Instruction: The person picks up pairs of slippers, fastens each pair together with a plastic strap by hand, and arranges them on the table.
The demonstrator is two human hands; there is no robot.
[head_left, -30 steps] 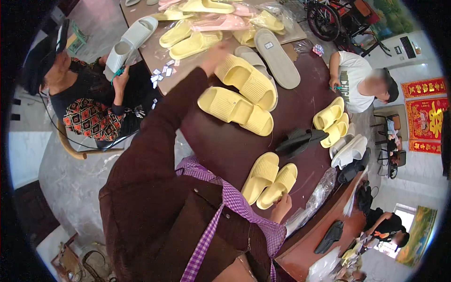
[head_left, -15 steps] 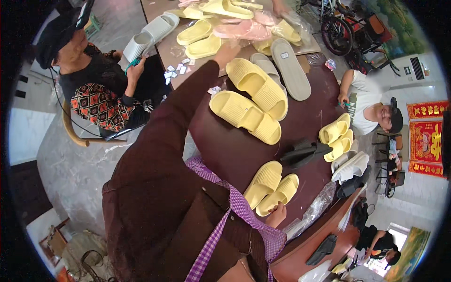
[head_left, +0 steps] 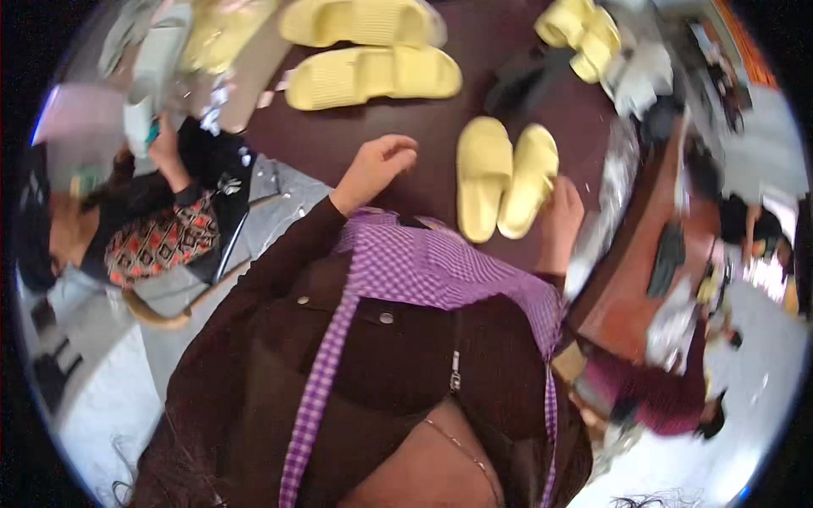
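Two yellow slippers point(head_left: 506, 178) lie side by side on the dark surface point(head_left: 406, 140); right hand point(head_left: 561, 213) touches the right one, fingers hard to tell. Left hand point(head_left: 378, 166) rests nearby, fingers loosely curled, holding nothing.

My left hand point(head_left: 377, 169) hangs loosely curled and empty; my right hand point(head_left: 561, 216) grips the yellow slippers' point(head_left: 504, 178) near edge.

the fingertips of the right hand point(head_left: 561, 222) are hidden behind a yellow slipper point(head_left: 528, 181). the upper slipper pair point(head_left: 366, 20) is cut off by the top edge, and the seated person point(head_left: 144, 229) is blurred, the item held being unclear.
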